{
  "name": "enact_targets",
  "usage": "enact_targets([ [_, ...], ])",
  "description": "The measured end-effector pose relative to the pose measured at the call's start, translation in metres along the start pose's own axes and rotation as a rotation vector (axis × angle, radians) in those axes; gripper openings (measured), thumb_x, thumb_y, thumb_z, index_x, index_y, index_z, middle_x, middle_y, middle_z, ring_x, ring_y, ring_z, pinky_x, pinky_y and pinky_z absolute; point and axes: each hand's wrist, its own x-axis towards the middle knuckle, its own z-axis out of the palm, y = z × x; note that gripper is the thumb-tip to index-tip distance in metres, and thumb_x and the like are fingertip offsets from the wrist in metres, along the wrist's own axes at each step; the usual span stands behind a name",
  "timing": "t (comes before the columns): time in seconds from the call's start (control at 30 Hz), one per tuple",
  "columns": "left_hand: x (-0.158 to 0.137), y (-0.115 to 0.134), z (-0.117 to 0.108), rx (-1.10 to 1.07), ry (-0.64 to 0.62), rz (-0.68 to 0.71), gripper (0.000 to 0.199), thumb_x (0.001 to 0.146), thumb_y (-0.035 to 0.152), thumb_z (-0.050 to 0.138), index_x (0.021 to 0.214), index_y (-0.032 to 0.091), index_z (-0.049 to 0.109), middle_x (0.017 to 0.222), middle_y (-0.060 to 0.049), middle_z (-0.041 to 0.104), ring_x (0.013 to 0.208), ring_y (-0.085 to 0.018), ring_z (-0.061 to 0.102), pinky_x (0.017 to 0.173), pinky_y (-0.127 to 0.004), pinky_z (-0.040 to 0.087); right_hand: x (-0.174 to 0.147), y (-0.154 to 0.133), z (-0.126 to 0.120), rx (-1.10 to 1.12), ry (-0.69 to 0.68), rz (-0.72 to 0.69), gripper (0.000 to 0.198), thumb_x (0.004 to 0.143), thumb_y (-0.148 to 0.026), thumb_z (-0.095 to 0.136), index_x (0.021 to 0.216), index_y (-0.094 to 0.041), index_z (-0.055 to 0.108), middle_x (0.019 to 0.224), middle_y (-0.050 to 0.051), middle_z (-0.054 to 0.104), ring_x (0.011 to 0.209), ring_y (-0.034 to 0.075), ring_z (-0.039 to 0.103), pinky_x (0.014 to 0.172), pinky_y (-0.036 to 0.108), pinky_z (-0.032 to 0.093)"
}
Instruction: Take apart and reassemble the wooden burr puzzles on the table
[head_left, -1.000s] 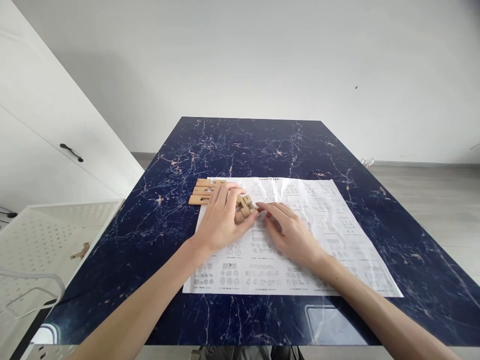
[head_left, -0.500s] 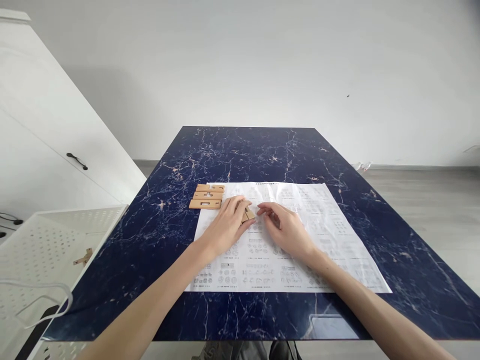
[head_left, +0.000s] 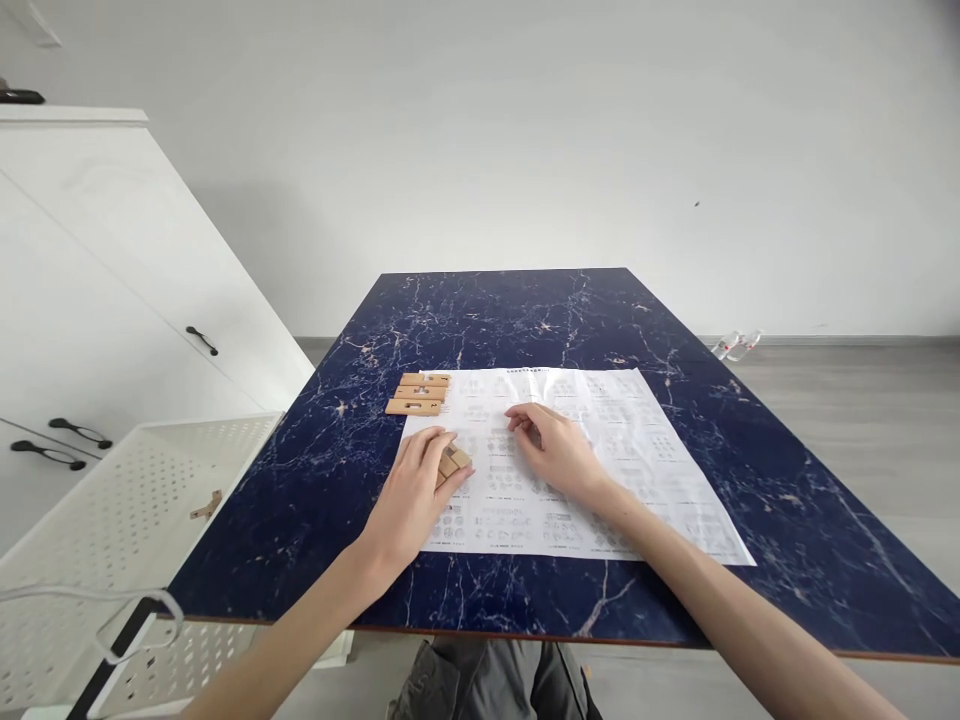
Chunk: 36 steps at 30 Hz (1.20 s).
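The wooden block sits low and left of centre in the frame, over the left part of the printed sheet. It is pale tan, angular and made up of several bars fitted against one another, with seams between them and a darker grey patch on the upper face; its left part is hidden by the left hand. That hand's fingers curve over the far side while the thumb presses along the near edge, so the block is held between them. The right hand, near the centre, is well apart from it, over the sheet, with bent fingers drawn in toward the thumb; whether they hold anything cannot be told.

Three flat wooden pieces lie in a stack of rows at the sheet's upper left corner, each with a cut-out and dark markings, on the dark blue veined worktop.

At the lower left of the frame stands a white perforated basket. A small brown wooden piece with a branching shape lies inside, near its right wall.
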Motion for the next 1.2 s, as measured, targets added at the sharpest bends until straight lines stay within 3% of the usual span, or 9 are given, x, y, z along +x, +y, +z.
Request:
enact_targets([
  [0.17,-0.006,-0.012,-0.01,0.066,0.133,-0.081,0.042,0.106,0.042,0.059,0.142,0.023,0.05,0.141,-0.016,0.061,0.133,-0.036,0.059,0.113,-0.055,0.052,0.001,0.001,-0.001,0.02,-0.01,-0.011,0.029,0.094,-0.007,0.054,0.115,-0.021,0.068,0.108,0.008,0.077,0.091,0.021,0.073,0.084,0.035,0.057],
  [0.43,0.01,-0.031,-0.008,0.199,0.192,-0.127,0.05,0.104,0.043,0.06,0.146,0.019,0.045,0.14,-0.02,0.059,0.129,-0.04,0.058,0.107,-0.058,0.053,0.001,0.002,0.0,0.027,-0.013,-0.008,0.024,0.1,-0.01,0.053,0.116,-0.02,0.069,0.112,0.011,0.077,0.094,0.023,0.074,0.083,0.037,0.059],
  [0.7,0.016,-0.023,0.003,0.283,0.322,-0.128,0.059,0.104,0.048,0.056,0.148,0.012,0.04,0.14,-0.026,0.051,0.13,-0.044,0.054,0.106,-0.064,0.05,0.002,0.002,-0.002,0.02,-0.025,-0.02,0.025,0.099,-0.01,0.054,0.115,-0.021,0.07,0.11,0.01,0.077,0.094,0.023,0.074,0.085,0.038,0.06],
  [0.93,-0.008,-0.02,-0.011,0.226,0.243,-0.091,0.066,0.101,0.054,0.06,0.151,0.018,0.036,0.153,-0.025,0.042,0.145,-0.045,0.043,0.118,-0.066,0.042,0.001,0.003,-0.002,0.004,-0.034,-0.021,0.022,0.101,-0.011,0.053,0.115,-0.02,0.068,0.114,0.011,0.076,0.096,0.023,0.073,0.084,0.037,0.059],
  [1.07,-0.008,-0.037,-0.025,0.105,0.263,-0.129,0.057,0.103,0.053,0.056,0.146,0.02,0.043,0.15,-0.022,0.049,0.145,-0.039,0.046,0.122,-0.062,0.04,0.0,0.002,-0.002,0.0,-0.037,-0.021,0.022,0.102,-0.013,0.052,0.115,-0.021,0.068,0.114,0.011,0.076,0.096,0.023,0.072,0.085,0.038,0.059],
  [1.2,0.015,-0.071,-0.034,0.029,0.305,-0.249,0.047,0.108,0.051,0.041,0.138,0.017,0.05,0.142,-0.022,0.058,0.14,-0.035,0.054,0.121,-0.057,0.042,-0.001,0.0,-0.004,-0.007,-0.042,-0.017,0.022,0.102,-0.016,0.052,0.116,-0.022,0.068,0.113,0.01,0.076,0.095,0.023,0.072,0.083,0.038,0.059],
])
